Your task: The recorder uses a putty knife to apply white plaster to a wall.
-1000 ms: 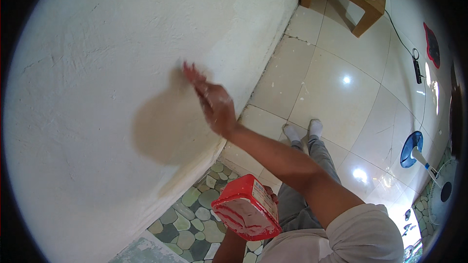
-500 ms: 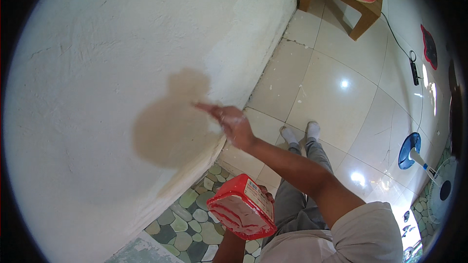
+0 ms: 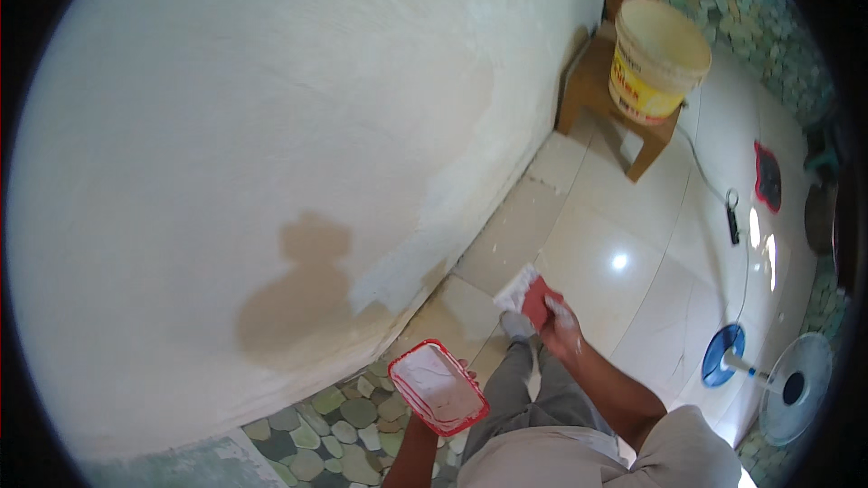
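Note:
A red-rimmed plastic tub (image 3: pixel 467 425) with pale wall putty (image 3: pixel 430 376) inside is held by my left hand (image 3: pixel 468 372), whose fingers show along its right side. The tub's mouth faces up and toward the wall. My right hand (image 3: pixel 562 325) grips a red putty spreader (image 3: pixel 537 302), its blade loaded with white putty. The spreader is held over the floor, to the right of the tub and apart from both tub and wall. White smears mark the right hand. On the left rises the pale plastered wall (image 3: pixel 298 108), with damp-looking patches and my shadow on it.
A yellow-and-white bucket (image 3: pixel 653 95) stands on a brown stool (image 3: pixel 589 81) at the far end. A cable with a black power strip (image 3: pixel 732 222), a red-edged dark mat (image 3: pixel 767 178) and a standing fan (image 3: pixel 794 389) lie to the right. Pebble-patterned tiles (image 3: pixel 353 411) border the near floor.
My right hand has come away from beside the wall, moving right and nearer my body; the spreader's putty-covered blade now shows. The tub's mouth has turned further upward. The view has shifted, showing the whole bucket.

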Motion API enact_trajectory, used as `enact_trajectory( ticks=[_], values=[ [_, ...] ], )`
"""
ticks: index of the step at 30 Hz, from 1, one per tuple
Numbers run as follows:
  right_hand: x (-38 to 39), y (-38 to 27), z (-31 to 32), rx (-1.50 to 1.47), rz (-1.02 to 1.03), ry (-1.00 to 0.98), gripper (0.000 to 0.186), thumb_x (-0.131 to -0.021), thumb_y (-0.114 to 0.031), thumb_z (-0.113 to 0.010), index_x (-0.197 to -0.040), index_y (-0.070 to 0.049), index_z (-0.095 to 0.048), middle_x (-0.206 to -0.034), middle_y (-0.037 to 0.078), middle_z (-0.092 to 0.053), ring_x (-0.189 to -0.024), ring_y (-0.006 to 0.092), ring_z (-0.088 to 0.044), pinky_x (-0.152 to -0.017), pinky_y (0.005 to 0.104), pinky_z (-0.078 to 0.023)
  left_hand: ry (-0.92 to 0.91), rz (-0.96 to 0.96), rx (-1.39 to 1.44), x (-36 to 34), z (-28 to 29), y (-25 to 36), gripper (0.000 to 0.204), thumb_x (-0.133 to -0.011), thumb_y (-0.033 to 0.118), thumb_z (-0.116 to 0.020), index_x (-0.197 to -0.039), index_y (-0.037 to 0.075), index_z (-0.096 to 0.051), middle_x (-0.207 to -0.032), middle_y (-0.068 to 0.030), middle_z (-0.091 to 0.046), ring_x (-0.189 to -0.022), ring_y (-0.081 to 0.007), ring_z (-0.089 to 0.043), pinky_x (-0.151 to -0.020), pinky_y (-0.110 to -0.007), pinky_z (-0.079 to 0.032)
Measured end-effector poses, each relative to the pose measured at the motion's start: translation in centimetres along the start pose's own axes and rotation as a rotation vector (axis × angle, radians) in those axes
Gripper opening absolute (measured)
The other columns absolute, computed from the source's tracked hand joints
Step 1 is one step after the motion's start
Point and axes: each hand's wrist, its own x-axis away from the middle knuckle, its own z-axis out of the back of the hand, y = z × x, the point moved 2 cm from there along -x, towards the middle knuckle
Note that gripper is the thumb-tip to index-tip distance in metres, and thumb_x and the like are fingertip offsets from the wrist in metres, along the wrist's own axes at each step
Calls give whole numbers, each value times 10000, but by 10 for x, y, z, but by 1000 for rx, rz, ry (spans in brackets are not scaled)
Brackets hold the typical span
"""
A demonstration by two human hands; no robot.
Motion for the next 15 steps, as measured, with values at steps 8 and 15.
enact_trajectory(
  ticks=[8,15],
  values=[
    [126,-69,-38,153,-169,-136,403,-907,-175,-680,-1277,-116,-533,-1129,49,-661,-962,186,-668,-672,334,-578,-59,-282,-161,-21,-10,-27,620,-952,543,-471,-1406,121,-468,-1343,-147,-571,-1197,-396,-560,-1018,-556,-446],
    [168,-92,-101,170,-114,-300,446,-885,-185,-714,-1284,-124,-524,-1181,32,-634,-994,177,-652,-704,324,-576,-311,-405,-283,-56,-57,-31,580,-941,526,-521,-1413,195,-462,-1333,-115,-577,-1195,-337,-572,-1018,-538,-450]
  ],
)
